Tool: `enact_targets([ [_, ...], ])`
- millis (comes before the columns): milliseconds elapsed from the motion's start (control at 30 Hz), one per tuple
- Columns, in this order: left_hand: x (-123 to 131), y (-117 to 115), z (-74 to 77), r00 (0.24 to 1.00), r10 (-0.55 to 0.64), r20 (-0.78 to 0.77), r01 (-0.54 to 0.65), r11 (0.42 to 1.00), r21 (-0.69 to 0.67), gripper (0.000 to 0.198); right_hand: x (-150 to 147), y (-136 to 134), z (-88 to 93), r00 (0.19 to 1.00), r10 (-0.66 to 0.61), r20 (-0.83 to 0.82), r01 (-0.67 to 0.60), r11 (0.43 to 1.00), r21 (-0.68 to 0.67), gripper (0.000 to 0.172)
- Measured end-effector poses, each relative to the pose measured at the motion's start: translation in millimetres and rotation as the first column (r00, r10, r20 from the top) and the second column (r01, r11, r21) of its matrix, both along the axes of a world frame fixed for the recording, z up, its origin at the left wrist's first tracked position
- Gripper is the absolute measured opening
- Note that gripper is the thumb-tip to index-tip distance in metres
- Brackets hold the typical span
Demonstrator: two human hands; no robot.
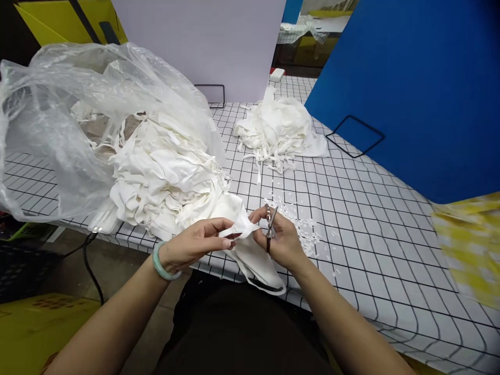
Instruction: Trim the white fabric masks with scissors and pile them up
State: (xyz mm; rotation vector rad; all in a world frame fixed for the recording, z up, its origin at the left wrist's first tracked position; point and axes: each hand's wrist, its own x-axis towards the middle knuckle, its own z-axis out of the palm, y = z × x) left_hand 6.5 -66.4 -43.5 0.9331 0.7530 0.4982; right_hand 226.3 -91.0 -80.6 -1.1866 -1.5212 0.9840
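My left hand (pixel 197 242), with a pale green bangle (pixel 158 263) on the wrist, pinches a thin strap of a white cloth piece (pixel 258 263). The cloth hangs over the table's front edge, and a narrow strap loops along its lower side. My right hand (pixel 285 242) is closed around small metal scissors (pixel 270 229), which point upward in the palm. Its thumb and finger also meet the white strap between both hands. Small white clippings (pixel 307 232) lie scattered just beyond my right hand.
A large heap of white strapped cloth pieces (pixel 167 172) spills from a clear plastic bag (pixel 50 130) at left. A smaller white pile (pixel 277 125) lies farther back on the checked tablecloth (pixel 367 208). A blue panel (pixel 414 94) and a pale panel (pixel 203 41) stand behind.
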Motion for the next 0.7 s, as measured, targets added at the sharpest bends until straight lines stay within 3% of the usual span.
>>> enact_targets([
  [100,1.5,2.0,-2.0,0.999,-0.046,0.01,0.047,0.993,-0.11,0.03,1.7,0.5,3.9,0.997,0.024,0.072,-0.028,0.998,0.059,0.016],
  [200,4.8,4.4,-7.0,0.999,-0.025,-0.041,0.024,0.999,-0.036,0.028,5.3,-2.3,7.6,0.997,-0.027,0.072,0.022,0.998,0.063,0.013],
  [267,6.4,7.2,-9.5,0.996,0.089,-0.028,-0.088,0.995,0.043,0.027,9.8,-10.2,13.1,0.998,-0.028,0.054,0.025,0.999,0.048,0.011],
  [333,8.5,9.7,-9.4,0.975,0.221,0.026,-0.222,0.971,0.083,0.029,15.0,-21.3,20.0,0.986,0.165,0.031,-0.164,0.986,-0.039,0.011],
  [400,12.8,9.7,-6.1,0.959,0.272,0.076,-0.277,0.958,0.072,0.031,18.5,-30.7,25.3,0.914,0.405,-0.03,-0.404,0.899,-0.168,0.014],
  [433,16.0,8.2,-3.7,0.961,0.262,0.088,-0.267,0.962,0.059,0.032,18.9,-33.3,26.3,0.901,0.429,-0.062,-0.432,0.878,-0.204,0.015],
  [467,19.9,6.0,-1.0,0.966,0.242,0.092,-0.247,0.968,0.053,0.032,18.2,-34.0,26.0,0.925,0.372,-0.076,-0.38,0.901,-0.209,0.016],
  [533,28.2,0.1,4.1,0.978,0.188,0.087,-0.193,0.979,0.058,0.032,13.8,-30.0,22.6,0.99,0.122,-0.068,-0.131,0.982,-0.135,0.023],
  [567,31.7,-2.7,6.1,0.982,0.169,0.083,-0.175,0.982,0.069,0.032,10.5,-26.2,20.1,0.998,0.022,-0.064,-0.028,0.995,-0.091,0.028],
  [633,35.8,-6.5,8.8,0.985,0.155,0.069,-0.161,0.983,0.084,0.032,3.8,-17.6,15.3,0.998,-0.024,-0.062,0.021,0.998,-0.057,0.03],
  [700,35.5,-7.4,10.0,0.992,0.126,0.027,-0.127,0.989,0.079,0.033,-0.9,-10.4,12.1,0.996,-0.005,-0.085,-0.001,0.997,-0.075,0.018],
])
